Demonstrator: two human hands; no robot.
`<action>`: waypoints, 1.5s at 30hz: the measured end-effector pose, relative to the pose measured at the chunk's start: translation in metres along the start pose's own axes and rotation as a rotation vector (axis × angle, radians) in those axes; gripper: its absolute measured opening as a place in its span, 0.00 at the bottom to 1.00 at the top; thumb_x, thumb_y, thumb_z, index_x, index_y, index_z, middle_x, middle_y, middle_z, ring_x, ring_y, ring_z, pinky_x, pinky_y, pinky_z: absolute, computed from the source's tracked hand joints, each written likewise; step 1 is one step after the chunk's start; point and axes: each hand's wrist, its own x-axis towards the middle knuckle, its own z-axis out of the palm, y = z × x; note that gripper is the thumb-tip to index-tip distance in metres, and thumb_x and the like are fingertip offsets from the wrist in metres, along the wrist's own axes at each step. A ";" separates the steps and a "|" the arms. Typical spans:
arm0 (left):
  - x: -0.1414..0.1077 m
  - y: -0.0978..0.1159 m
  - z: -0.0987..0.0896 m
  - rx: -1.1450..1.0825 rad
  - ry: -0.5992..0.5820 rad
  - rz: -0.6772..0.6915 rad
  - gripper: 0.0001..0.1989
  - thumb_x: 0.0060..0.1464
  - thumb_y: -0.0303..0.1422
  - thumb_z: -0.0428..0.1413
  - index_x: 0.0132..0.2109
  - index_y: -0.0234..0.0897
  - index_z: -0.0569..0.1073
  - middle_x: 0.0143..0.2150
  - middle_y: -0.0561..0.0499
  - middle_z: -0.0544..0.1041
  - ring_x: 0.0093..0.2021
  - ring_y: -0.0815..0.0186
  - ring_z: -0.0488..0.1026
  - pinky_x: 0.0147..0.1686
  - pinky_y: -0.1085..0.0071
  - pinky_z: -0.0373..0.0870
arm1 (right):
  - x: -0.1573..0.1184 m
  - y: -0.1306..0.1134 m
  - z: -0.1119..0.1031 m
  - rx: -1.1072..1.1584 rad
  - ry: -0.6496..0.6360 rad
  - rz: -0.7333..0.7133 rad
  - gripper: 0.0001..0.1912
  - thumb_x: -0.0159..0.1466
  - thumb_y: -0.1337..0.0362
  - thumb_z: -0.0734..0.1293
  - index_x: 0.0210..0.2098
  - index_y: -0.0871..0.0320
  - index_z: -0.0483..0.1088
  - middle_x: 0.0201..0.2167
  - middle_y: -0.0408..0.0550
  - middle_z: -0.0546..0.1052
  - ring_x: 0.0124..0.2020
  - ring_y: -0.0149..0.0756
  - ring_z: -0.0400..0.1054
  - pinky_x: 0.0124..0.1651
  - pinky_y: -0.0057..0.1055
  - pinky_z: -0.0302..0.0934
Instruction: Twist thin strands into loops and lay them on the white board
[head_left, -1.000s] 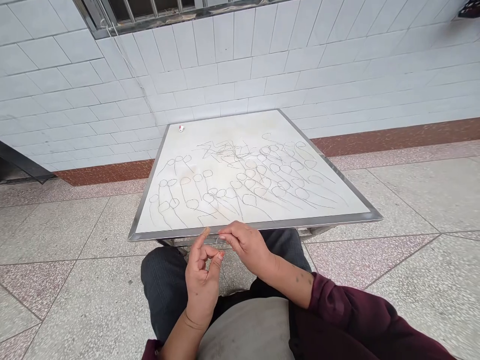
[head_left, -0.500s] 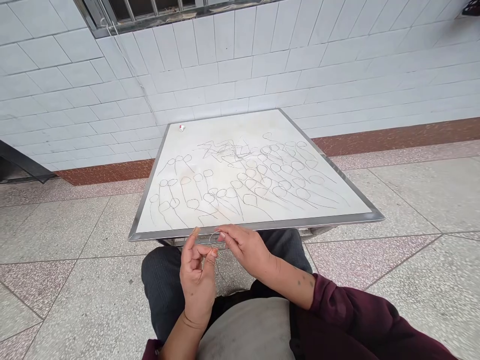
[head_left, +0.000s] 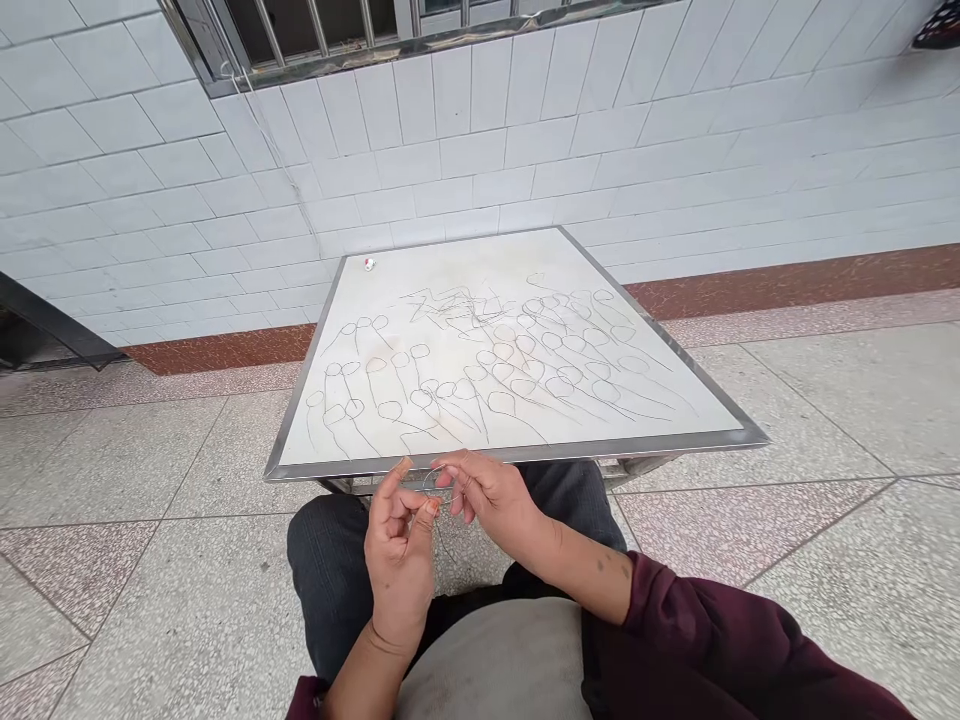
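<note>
A thin wire [head_left: 427,481], bent into a loop, is between my two hands just in front of the table's near edge. My left hand [head_left: 401,540] pinches it between thumb and fingertip, with the index finger raised. My right hand [head_left: 491,495] has its thumb and index finger closed on the far side of the loop. The wire's tail hangs below, faint against the floor. On the white table [head_left: 442,250] lie several looped wires [head_left: 564,380] with long straight tails, most of them on the right half. A tangle of bent wires [head_left: 461,303] sits farther back in the middle.
A small white and red object [head_left: 369,264] rests at the table's far left corner. The table has a metal edge [head_left: 517,456] right before my hands. Behind it stands a tiled wall [head_left: 480,160] with a barred window [head_left: 322,30]. My knees are under the near edge.
My right hand's fingers have curled a little around the wire loop, and more of its fingertips show. My left hand keeps its pinch. The view has shifted slightly.
</note>
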 end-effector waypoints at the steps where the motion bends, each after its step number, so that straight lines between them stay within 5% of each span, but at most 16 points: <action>1: 0.001 0.001 -0.001 -0.021 0.008 -0.002 0.24 0.54 0.31 0.61 0.58 0.45 0.67 0.29 0.59 0.72 0.32 0.73 0.69 0.40 0.77 0.66 | 0.000 -0.001 -0.001 0.031 -0.016 0.029 0.16 0.71 0.56 0.55 0.47 0.53 0.70 0.35 0.45 0.75 0.22 0.26 0.67 0.21 0.23 0.64; 6: 0.008 0.004 -0.003 -0.159 0.098 -0.045 0.28 0.53 0.32 0.62 0.60 0.42 0.65 0.30 0.57 0.75 0.36 0.70 0.74 0.44 0.73 0.68 | -0.002 -0.002 -0.003 0.020 -0.180 0.051 0.14 0.70 0.54 0.56 0.49 0.55 0.62 0.36 0.46 0.77 0.35 0.33 0.71 0.34 0.30 0.66; 12: 0.011 0.006 -0.003 -0.216 0.174 -0.077 0.28 0.53 0.32 0.62 0.60 0.42 0.65 0.28 0.58 0.75 0.33 0.72 0.73 0.42 0.73 0.70 | -0.012 0.002 0.016 -0.089 -0.292 0.044 0.08 0.70 0.60 0.57 0.37 0.55 0.63 0.30 0.42 0.78 0.29 0.31 0.69 0.35 0.28 0.60; 24: 0.013 0.006 -0.014 -0.071 0.160 0.012 0.26 0.53 0.30 0.62 0.59 0.42 0.68 0.29 0.58 0.74 0.33 0.73 0.72 0.39 0.78 0.68 | -0.018 0.006 0.027 -0.137 -0.322 -0.028 0.06 0.66 0.70 0.58 0.34 0.55 0.63 0.28 0.41 0.76 0.30 0.30 0.68 0.35 0.26 0.59; 33: 0.033 0.030 -0.040 -0.113 0.376 0.192 0.25 0.49 0.28 0.64 0.55 0.41 0.72 0.27 0.59 0.73 0.30 0.75 0.72 0.42 0.77 0.69 | -0.044 0.021 0.024 -0.194 -0.554 0.121 0.08 0.65 0.71 0.59 0.31 0.56 0.65 0.25 0.40 0.77 0.28 0.31 0.68 0.35 0.27 0.59; 35: 0.033 0.032 -0.042 -0.068 0.354 0.195 0.26 0.49 0.28 0.64 0.56 0.41 0.71 0.27 0.59 0.73 0.30 0.74 0.71 0.41 0.76 0.69 | -0.042 0.024 0.019 -0.142 -0.508 0.174 0.09 0.66 0.69 0.58 0.32 0.56 0.66 0.26 0.41 0.76 0.27 0.30 0.67 0.34 0.28 0.60; 40: 0.022 0.021 -0.028 0.065 0.106 0.051 0.26 0.52 0.32 0.62 0.59 0.43 0.69 0.27 0.57 0.72 0.30 0.72 0.69 0.35 0.77 0.67 | -0.013 0.009 0.004 0.131 -0.152 0.123 0.12 0.67 0.57 0.62 0.47 0.55 0.67 0.39 0.48 0.74 0.36 0.33 0.69 0.36 0.30 0.65; 45: 0.016 0.016 -0.016 0.098 -0.009 -0.071 0.29 0.52 0.35 0.62 0.60 0.43 0.67 0.28 0.57 0.72 0.27 0.71 0.67 0.30 0.76 0.65 | 0.003 -0.002 0.001 0.352 -0.091 0.191 0.15 0.64 0.53 0.64 0.46 0.54 0.67 0.33 0.43 0.73 0.27 0.28 0.68 0.29 0.28 0.65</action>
